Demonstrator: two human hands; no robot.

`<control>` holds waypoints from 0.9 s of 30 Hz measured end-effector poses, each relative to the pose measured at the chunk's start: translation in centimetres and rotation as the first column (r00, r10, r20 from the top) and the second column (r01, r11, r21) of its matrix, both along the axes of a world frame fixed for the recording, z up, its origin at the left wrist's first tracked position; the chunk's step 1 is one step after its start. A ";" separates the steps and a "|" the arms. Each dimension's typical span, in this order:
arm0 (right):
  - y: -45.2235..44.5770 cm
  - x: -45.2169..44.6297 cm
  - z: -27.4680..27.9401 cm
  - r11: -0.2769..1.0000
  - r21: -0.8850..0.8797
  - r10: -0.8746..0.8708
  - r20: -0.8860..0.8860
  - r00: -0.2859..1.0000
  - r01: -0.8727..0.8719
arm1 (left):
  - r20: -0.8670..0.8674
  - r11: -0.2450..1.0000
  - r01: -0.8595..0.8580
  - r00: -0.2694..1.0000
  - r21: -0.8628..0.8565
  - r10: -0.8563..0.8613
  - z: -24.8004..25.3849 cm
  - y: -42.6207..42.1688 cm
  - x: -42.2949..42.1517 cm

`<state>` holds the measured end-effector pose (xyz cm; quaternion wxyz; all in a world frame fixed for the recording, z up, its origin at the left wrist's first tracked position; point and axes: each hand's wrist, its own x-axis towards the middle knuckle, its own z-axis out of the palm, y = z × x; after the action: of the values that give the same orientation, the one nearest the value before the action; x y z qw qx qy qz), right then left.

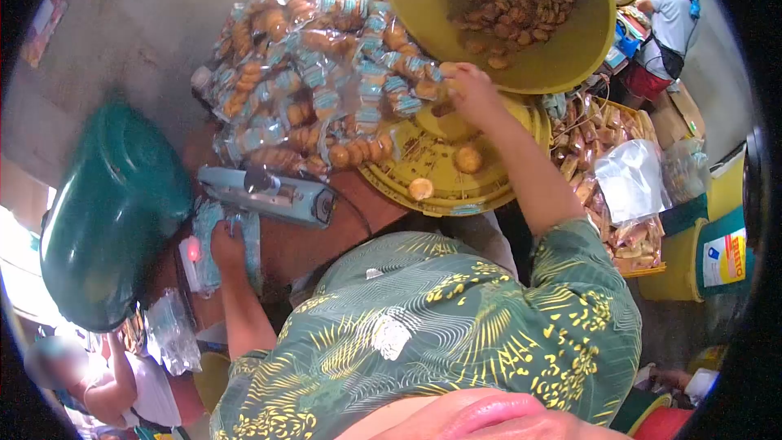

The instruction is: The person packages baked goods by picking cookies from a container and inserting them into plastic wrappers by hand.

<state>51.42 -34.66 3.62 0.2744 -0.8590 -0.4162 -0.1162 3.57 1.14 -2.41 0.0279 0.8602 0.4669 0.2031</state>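
My right hand (474,96) is over the yellow lid, below the mouth of a tilted yellow tub (407,0) with many round brown cookies (521,0) inside. Its fingers are closed on what looks like a cookie (449,70), partly hidden and blurred. Two loose cookies (467,159) lie on the yellow lid (391,175). My left hand (228,246) is at a stack of blue-printed plastic bags (251,254) on the table, its fingers curled in on the top bag. Left of the tub rises a big heap of filled cookie packs (314,73).
A blue bag sealer (269,194) lies between heap and bags, its cord running right. A green plastic chair (114,220) stands at left. To the right is a yellow crate (643,265) of packed goods. Other people (672,24) are at upper right and lower left.
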 end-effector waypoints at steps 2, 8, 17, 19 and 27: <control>2.6 0.6 -0.3 0.983 -0.081 -0.157 0.061 0.986 0.162 | 0.074 0.991 0.064 0.995 0.117 -0.073 -1.6 0.5 -0.5; 5.3 4.5 0.5 0.929 -0.222 -0.337 -0.178 0.924 0.296 | 0.297 0.996 0.082 0.951 0.017 -0.083 -0.6 -0.6 -0.4; 3.2 15.2 -1.9 0.917 -0.245 -0.355 -0.145 0.924 0.314 | 0.349 0.992 0.100 0.934 -0.072 -0.068 -1.9 0.4 -0.6; 3.0 15.3 -0.9 0.877 -0.279 -0.419 -0.046 0.907 0.391 | 0.335 0.991 0.091 0.941 -0.095 -0.054 -1.7 0.5 -0.6; 4.3 17.2 -2.7 0.821 -0.293 -0.459 0.169 0.872 0.489 | 0.329 0.992 0.107 0.941 -0.065 -0.080 1.3 -2.0 0.5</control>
<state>68.64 -30.36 0.90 0.0715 -0.9625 -0.2148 -0.1493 4.05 -0.85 -1.12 0.1494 0.8343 0.4221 0.3216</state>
